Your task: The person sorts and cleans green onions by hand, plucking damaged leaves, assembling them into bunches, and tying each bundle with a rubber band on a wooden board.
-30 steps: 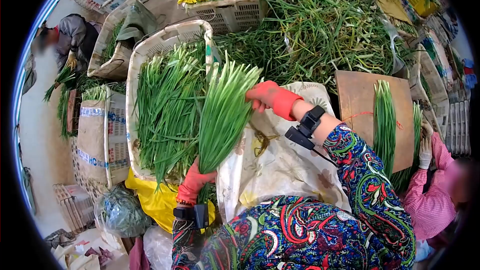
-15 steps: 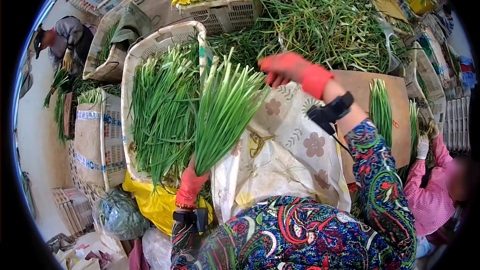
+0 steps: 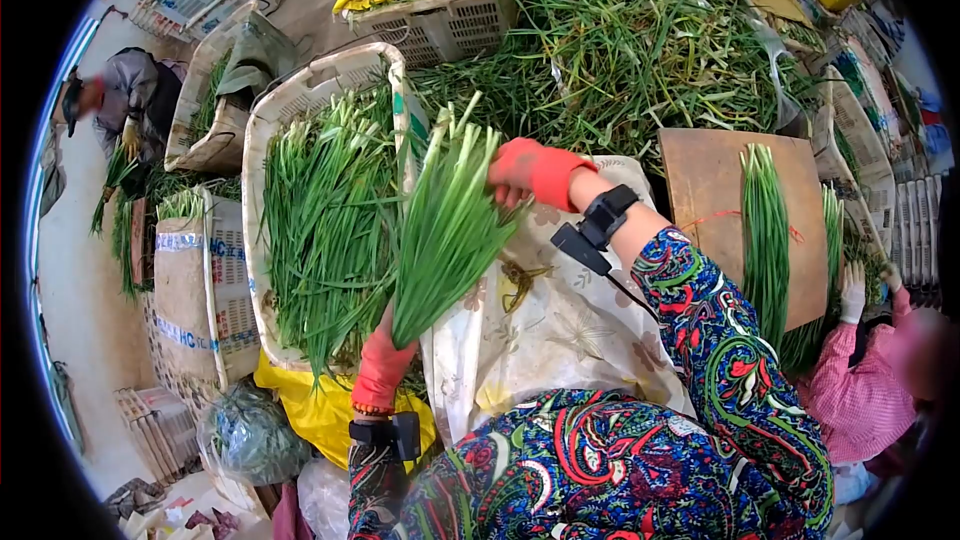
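A large fanned bunch of garlic chives [image 3: 445, 240] lies over the right side of a filled crate, pale stem ends pointing away from me. My left hand [image 3: 384, 365], in a red glove, is closed around the leaf ends at the bottom of the bunch. My right hand [image 3: 525, 172], gloved in the same red, reaches in from the right with curled fingers at the stems on the bunch's right edge. Part of its grip is hidden. Below it, a patterned white cloth [image 3: 560, 340] covers my lap, with a withered brown scrap [image 3: 522, 285] on it.
The white crate [image 3: 255, 160] at left holds more chives [image 3: 325, 230]. Ahead is a heap of loose chives [image 3: 640, 50]. At right, a tied bundle [image 3: 765, 240] lies on a brown board [image 3: 700, 200]. Co-workers are at left [image 3: 130, 90] and right [image 3: 865, 390].
My right hand has moved left and slightly down, from beside the bunch onto its right edge. My left hand keeps its hold on the leaf ends. The view has shifted slightly.
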### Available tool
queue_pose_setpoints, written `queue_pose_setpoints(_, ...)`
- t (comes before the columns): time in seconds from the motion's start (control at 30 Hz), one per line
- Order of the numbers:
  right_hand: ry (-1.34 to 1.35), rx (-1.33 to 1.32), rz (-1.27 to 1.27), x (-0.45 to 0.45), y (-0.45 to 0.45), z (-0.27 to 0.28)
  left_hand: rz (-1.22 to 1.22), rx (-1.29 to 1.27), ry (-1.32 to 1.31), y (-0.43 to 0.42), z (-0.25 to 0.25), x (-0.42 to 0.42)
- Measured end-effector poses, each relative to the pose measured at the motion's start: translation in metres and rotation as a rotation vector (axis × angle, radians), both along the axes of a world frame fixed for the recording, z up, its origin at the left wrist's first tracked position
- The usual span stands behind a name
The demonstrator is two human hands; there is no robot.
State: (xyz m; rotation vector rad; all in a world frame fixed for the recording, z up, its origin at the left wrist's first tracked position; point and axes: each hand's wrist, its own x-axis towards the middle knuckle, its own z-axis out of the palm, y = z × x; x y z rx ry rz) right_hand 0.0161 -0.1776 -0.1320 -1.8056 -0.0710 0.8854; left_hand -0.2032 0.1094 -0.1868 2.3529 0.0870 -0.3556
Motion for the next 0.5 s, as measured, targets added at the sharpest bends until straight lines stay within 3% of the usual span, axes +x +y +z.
queue_pose_setpoints(0.07, 0.035, -0.055, -0.018, 0.001, 0.003, -0.002, -0.008, -0.007, -0.029, 0.000, 0.000, 0.001)
queue_pose_setpoints(0.2, 0.025, 0.197, -0.163, 0.000, -0.003, 0.022, -0.016, -0.137, -0.033, 0.009, -0.017, -0.005)
queue_pose_setpoints(0.23, 0.049, 0.408, -0.269, 0.002, -0.008, 0.026, -0.009, -0.155, -0.025, 0.010, -0.020, -0.006)
queue_pose_setpoints(0.3, 0.055, 0.486, -0.461, 0.023, -0.024, 0.040, 0.040, -0.211, 0.048, 0.011, -0.028, -0.010)
queue_pose_setpoints(0.33, -0.090, 0.674, -0.384, 0.040, -0.045, 0.036, 0.078, -0.245, 0.119, 0.016, -0.034, -0.012)
queue_pose_setpoints(0.4, -0.194, 0.938, -0.794, 0.069, -0.080, 0.050, 0.095, -0.248, 0.125, 0.017, -0.041, -0.015)
queue_pose_setpoints(0.43, -0.183, 0.955, -0.963, 0.071, -0.090, 0.064, 0.079, -0.220, 0.060, 0.016, -0.042, -0.016)
queue_pose_setpoints(0.5, -0.226, 0.483, -0.675, 0.065, -0.093, 0.058, 0.089, -0.187, 0.056, 0.011, -0.036, -0.014)
